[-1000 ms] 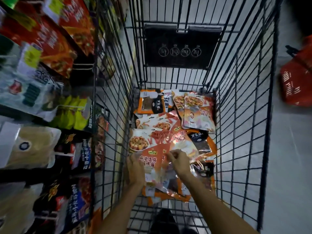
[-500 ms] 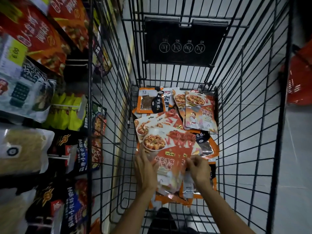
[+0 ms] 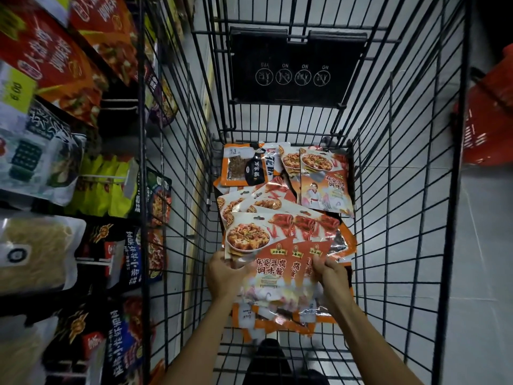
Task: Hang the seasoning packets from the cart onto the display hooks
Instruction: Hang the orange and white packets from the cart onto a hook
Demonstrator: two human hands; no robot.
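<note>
On the left, display hooks (image 3: 103,177) carry hanging pouches (image 3: 47,62). Next comes the wire cart (image 3: 177,162). Low inside it, the left hand (image 3: 224,276) has its grip curled round the near-left edge of a fan of seasoning packets (image 3: 266,243), and the right hand (image 3: 333,276) pinches the fan's right edge. Loose packets (image 3: 327,184) lie on the cart floor beyond. Far right sits a red basket (image 3: 488,120).

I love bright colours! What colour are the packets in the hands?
The packets are orange-red with a white top picturing food; head view.
</note>
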